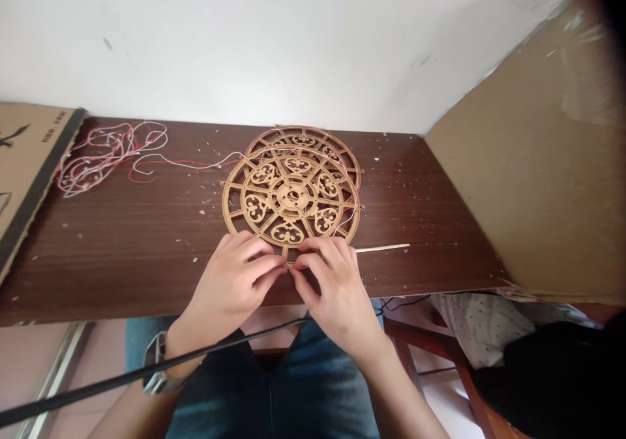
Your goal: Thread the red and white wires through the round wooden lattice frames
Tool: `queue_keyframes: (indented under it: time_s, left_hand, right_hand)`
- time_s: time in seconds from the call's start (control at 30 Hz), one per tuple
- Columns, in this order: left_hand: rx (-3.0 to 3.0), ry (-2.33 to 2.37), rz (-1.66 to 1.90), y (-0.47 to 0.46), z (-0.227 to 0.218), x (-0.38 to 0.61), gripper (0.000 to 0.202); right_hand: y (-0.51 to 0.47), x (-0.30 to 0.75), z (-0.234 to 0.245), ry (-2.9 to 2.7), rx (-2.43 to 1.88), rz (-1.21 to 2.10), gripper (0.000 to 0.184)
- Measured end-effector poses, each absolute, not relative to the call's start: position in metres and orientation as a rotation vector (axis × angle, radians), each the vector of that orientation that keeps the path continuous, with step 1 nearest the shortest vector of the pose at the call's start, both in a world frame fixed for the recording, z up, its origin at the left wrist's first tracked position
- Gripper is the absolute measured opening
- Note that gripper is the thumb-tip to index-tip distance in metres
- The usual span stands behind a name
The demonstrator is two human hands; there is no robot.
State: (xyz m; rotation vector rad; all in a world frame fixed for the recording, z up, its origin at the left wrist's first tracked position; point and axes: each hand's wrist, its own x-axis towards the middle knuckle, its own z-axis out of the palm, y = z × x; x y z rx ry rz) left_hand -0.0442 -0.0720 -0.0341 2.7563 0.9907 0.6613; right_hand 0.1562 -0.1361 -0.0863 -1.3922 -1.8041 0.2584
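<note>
A round openwork wooden wheel (pixel 265 214), cut with scrolled patterns and spokes, lies flat on the table. My left hand (pixel 239 272) pinches at its near rim, thumb and forefinger together. Right beside those fingertips, my right hand (pixel 332 279) grips the same near edge with its fingers bent. The fingertips almost meet and hide the small part between them. From behind my right hand a thin pale strip (pixel 384 248) sticks out to the right; whether that hand holds it I cannot tell. Red and white wires (pixel 210 165) run over the wheel's far side.
A second similar wheel (pixel 259 140) lies partly beneath the first, farther back. Tangled red and white wire (pixel 105 155) lies at the left of the brown table (pixel 420 197), beside a cardboard box (pixel 29 158). Cardboard (pixel 538 158) stands at the right. A black cord (pixel 122 377) crosses below my left wrist.
</note>
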Motion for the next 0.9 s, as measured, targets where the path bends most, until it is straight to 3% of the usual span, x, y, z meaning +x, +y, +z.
queue_keyframes:
  time_s: [0.9]
  left_hand:
    - [2.754,1.022,0.849,-0.0729,-0.0333,-0.0426,0.009]
  right_hand:
    - [-0.1329,0.1504,-0.0916,-1.727,-1.265,0.126,0.012]
